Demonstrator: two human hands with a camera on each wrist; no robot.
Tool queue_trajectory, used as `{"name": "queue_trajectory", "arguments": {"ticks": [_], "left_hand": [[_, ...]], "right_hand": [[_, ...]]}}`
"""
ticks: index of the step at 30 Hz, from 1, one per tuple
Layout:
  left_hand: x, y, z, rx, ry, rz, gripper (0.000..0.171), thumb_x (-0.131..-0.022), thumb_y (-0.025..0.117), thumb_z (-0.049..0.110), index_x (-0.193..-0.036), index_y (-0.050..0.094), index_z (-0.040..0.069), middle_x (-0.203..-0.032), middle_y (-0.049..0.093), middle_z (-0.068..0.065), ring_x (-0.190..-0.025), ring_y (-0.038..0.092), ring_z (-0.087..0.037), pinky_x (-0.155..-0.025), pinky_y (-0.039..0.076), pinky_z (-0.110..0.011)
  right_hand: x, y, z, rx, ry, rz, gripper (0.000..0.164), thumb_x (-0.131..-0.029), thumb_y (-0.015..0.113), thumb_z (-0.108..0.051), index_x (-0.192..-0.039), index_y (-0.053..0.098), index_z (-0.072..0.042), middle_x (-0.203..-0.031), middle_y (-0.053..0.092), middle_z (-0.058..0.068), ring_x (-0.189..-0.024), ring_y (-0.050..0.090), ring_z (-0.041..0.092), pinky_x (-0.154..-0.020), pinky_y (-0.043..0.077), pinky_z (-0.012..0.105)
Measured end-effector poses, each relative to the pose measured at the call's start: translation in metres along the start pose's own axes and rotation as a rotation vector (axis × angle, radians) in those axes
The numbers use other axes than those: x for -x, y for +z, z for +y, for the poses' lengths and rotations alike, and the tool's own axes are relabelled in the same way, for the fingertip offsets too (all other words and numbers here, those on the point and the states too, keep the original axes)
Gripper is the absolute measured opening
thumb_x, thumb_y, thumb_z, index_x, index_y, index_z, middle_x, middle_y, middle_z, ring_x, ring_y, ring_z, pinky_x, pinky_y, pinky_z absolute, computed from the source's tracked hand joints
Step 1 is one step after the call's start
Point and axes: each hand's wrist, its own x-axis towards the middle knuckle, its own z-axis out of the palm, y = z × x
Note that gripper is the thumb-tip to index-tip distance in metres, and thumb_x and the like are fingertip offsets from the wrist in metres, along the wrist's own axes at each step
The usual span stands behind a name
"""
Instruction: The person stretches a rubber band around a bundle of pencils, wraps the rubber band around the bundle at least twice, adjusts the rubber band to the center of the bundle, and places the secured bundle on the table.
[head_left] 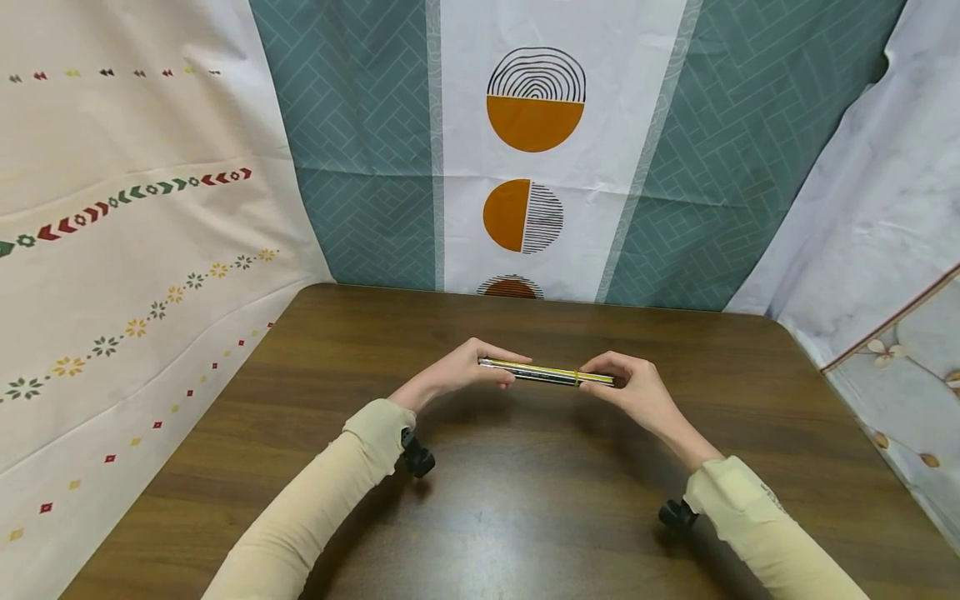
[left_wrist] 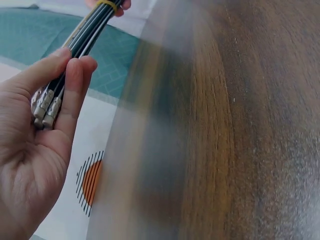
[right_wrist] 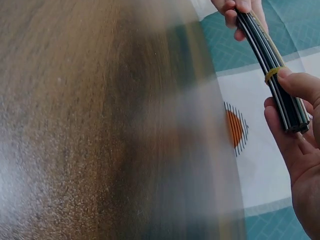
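A bundle of dark pencils with pale and yellow stripes is held level above the table, one end toward each hand. My left hand pinches the left end between thumb and fingers. In the left wrist view, the eraser tips with their silvery ferrules lie inside that hand. At the other end, my right hand grips the pencils beside a yellow rubber band wrapped around them. The right thumb touches the band in the right wrist view, and the dark, blunt pencil ends show below it.
Beneath both hands spreads a brown wooden table. A teal and white patterned cloth hangs behind its far edge, with a cream cloth at the left and a marbled one at the right.
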Motion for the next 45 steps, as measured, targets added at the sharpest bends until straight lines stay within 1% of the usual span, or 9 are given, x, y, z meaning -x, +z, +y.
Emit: {"name": "queue_trajectory", "arguments": {"ticks": [7,15,21,24,29,35,38,40,45], "left_hand": [[0.000,0.000,0.002,0.101,0.020,-0.010,0.030,-0.100,0.059,0.018,-0.128,0.068,0.013,-0.115,0.072,-0.019,-0.098,0.064,-0.048,-0.092,0.055,-0.034],[0.000,0.002,0.001,0.063,0.012,-0.005,0.030,-0.099,0.060,0.015,-0.128,0.067,0.011,-0.111,0.071,-0.025,-0.097,0.064,-0.047,-0.096,0.050,-0.034],[0.001,0.004,-0.001,0.057,-0.019,0.012,0.030,-0.098,0.062,0.018,-0.127,0.069,0.015,-0.107,0.076,-0.012,-0.096,0.067,-0.041,-0.098,0.047,-0.036],[0.002,0.004,-0.002,0.062,-0.017,0.017,0.029,-0.098,0.062,0.019,-0.126,0.069,0.015,-0.107,0.076,-0.009,-0.095,0.067,-0.039,-0.099,0.047,-0.037],[0.002,0.004,-0.004,0.072,-0.010,0.037,0.030,-0.097,0.063,0.017,-0.126,0.069,0.013,-0.109,0.075,-0.013,-0.093,0.067,-0.040,-0.098,0.048,-0.037],[0.000,0.008,-0.006,0.069,0.004,0.003,0.031,-0.097,0.064,0.017,-0.127,0.069,0.014,-0.100,0.072,-0.026,-0.092,0.064,-0.043,-0.095,0.048,-0.035],[0.000,0.007,-0.004,0.064,-0.005,0.004,0.034,-0.095,0.067,0.019,-0.129,0.068,0.018,-0.095,0.071,-0.028,-0.089,0.062,-0.045,-0.090,0.049,-0.032],[0.001,0.006,-0.003,0.042,-0.012,0.004,0.037,-0.093,0.069,0.020,-0.130,0.067,0.020,-0.090,0.070,-0.026,-0.082,0.061,-0.043,-0.081,0.051,-0.031],[0.003,0.004,-0.001,-0.059,-0.021,-0.002,0.040,-0.090,0.073,0.021,-0.130,0.067,0.024,-0.085,0.068,-0.014,-0.060,0.051,-0.023,-0.056,0.044,-0.026]], "right_hand": [[0.000,0.000,-0.003,-0.010,0.001,0.000,0.022,-0.083,0.081,-0.024,-0.102,0.071,-0.019,-0.100,0.072,0.004,-0.075,0.062,0.008,-0.065,0.051,0.021],[0.000,0.002,-0.002,-0.008,-0.001,-0.031,0.023,-0.084,0.080,-0.024,-0.104,0.070,-0.019,-0.101,0.071,0.004,-0.076,0.061,0.009,-0.063,0.050,0.023],[0.002,0.003,-0.005,-0.026,0.006,-0.038,0.023,-0.084,0.080,-0.022,-0.105,0.070,-0.017,-0.101,0.071,0.007,-0.074,0.061,0.009,-0.063,0.050,0.023],[0.001,0.005,-0.008,-0.031,0.008,-0.034,0.024,-0.083,0.081,-0.022,-0.105,0.070,-0.016,-0.101,0.072,0.007,-0.075,0.062,0.007,-0.065,0.051,0.023],[-0.003,0.010,-0.009,-0.047,0.020,-0.014,0.026,-0.079,0.084,-0.023,-0.101,0.073,-0.019,-0.098,0.074,0.004,-0.074,0.065,0.008,-0.066,0.052,0.023],[-0.008,0.018,-0.015,-0.050,0.017,-0.070,0.025,-0.080,0.083,-0.027,-0.103,0.076,-0.020,-0.099,0.075,0.004,-0.073,0.065,0.009,-0.065,0.052,0.024],[-0.009,0.017,-0.019,-0.014,0.015,-0.062,0.026,-0.080,0.083,-0.027,-0.104,0.076,-0.022,-0.100,0.075,0.002,-0.073,0.064,0.011,-0.065,0.052,0.023],[-0.009,0.015,-0.020,0.009,0.009,-0.056,0.027,-0.080,0.083,-0.025,-0.105,0.076,-0.022,-0.101,0.075,0.001,-0.074,0.064,0.011,-0.065,0.052,0.023],[-0.009,0.011,-0.018,0.027,-0.005,-0.049,0.033,-0.080,0.083,-0.023,-0.111,0.075,-0.017,-0.107,0.075,0.003,-0.080,0.067,0.008,-0.067,0.053,0.022]]}}
